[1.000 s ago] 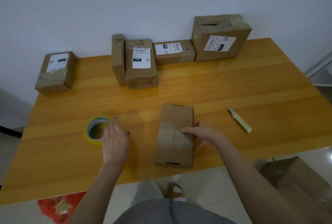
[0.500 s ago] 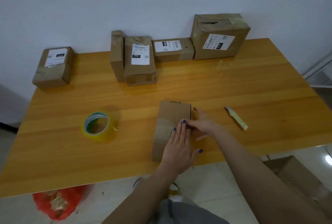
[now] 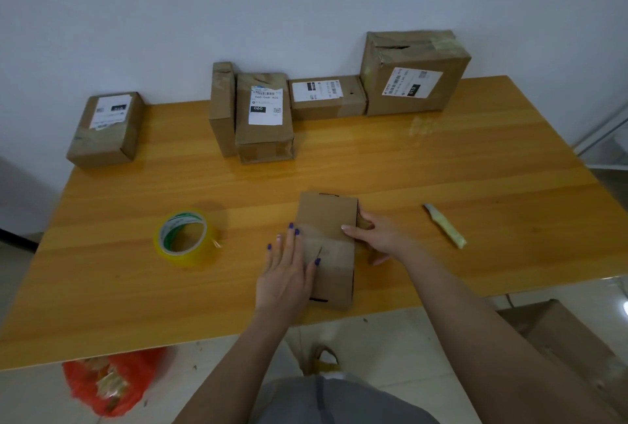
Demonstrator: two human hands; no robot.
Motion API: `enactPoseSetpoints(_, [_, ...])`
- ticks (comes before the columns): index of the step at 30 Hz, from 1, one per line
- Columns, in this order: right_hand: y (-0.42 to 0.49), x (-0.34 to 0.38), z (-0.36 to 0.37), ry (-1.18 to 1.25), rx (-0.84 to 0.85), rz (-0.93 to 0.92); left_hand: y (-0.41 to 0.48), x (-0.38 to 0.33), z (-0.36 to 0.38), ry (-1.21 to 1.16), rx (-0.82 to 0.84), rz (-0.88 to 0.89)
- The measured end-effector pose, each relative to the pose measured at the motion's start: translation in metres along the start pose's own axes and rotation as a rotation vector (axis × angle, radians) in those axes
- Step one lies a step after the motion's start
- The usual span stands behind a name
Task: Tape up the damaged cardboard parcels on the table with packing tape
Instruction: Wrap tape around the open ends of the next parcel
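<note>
Parcel (image 3: pixel 328 247) lies flat by the table's (image 3: pixel 441 168) near edge, my left hand (image 3: pixel 287 274) pressing it with straight, close-set fingers, right hand (image 3: pixel 377 236) pinching its right edge; I judge it light, stiff, thin-walled, best held by both long edges.

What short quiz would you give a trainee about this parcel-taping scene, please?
1. True or false: the left hand lies with straight fingers at the flat parcel's left edge.
2. Where is the tape roll? A in a hand; B on the table, left of the flat parcel; C atop a box.
3. How many other parcels stand along the table's far edge?
Key: 1 true; 2 B; 3 five.
</note>
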State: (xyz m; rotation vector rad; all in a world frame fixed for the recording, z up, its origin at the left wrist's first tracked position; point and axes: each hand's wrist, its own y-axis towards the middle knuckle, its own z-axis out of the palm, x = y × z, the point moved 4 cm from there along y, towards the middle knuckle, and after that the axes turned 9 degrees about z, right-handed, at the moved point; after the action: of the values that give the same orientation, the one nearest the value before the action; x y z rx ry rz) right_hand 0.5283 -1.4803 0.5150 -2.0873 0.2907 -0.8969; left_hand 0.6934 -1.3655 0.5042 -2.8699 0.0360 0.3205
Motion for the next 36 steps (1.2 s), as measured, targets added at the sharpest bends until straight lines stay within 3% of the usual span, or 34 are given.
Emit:
enactPoseSetpoints(3, [0.000, 0.000, -0.002, 0.026, 0.020, -0.011, -0.012, 0.026, -0.010, -0.135, 0.021, -0.220])
enactPoseSetpoints(5, [-0.001, 0.001, 0.000, 0.047, 0.037, -0.030, -0.011, 0.033, -0.012, -0.257, 0.040, -0.243])
enactPoseSetpoints(9, [0.000, 0.002, 0.008, 0.125, 0.023, -0.068, -0.001, 0.011, -0.011, -0.557, 0.045, -0.148])
enactPoseSetpoints(11, [-0.002, 0.001, 0.006, 0.220, 0.001, -0.061, 0.002, 0.004, -0.024, -0.561, -0.082, -0.110])
enactPoseSetpoints(14, [-0.004, -0.005, -0.008, 0.324, -0.054, -0.013, 0.012, -0.006, -0.056, -0.424, -0.240, 0.101])
enactPoseSetpoints(18, [-0.019, 0.008, -0.046, -0.237, -0.526, -0.246, 0.023, -0.015, -0.090, -0.172, -0.235, 0.434])
enactPoseSetpoints(20, [-0.034, 0.026, -0.048, -0.576, -0.565, -0.400, 0.029, -0.015, -0.093, -0.090, -0.252, 0.567])
enactPoseSetpoints(23, [-0.042, 0.053, -0.030, -0.952, -0.487, -0.511, 0.038, -0.014, -0.092, 0.025, -0.331, 0.569])
enactPoseSetpoints(27, [-0.034, 0.068, -0.009, -0.949, -0.540, -0.514, 0.039, -0.030, -0.079, 0.232, -0.218, 0.410])
enactPoseSetpoints(31, [-0.031, 0.068, -0.009, -0.906, -0.684, -0.558, 0.038, -0.058, -0.063, 0.230, -0.133, 0.335])
enactPoseSetpoints(36, [-0.026, 0.072, -0.013, -0.905, -0.587, -0.518, 0.040, -0.033, -0.068, 0.259, -0.178, 0.244])
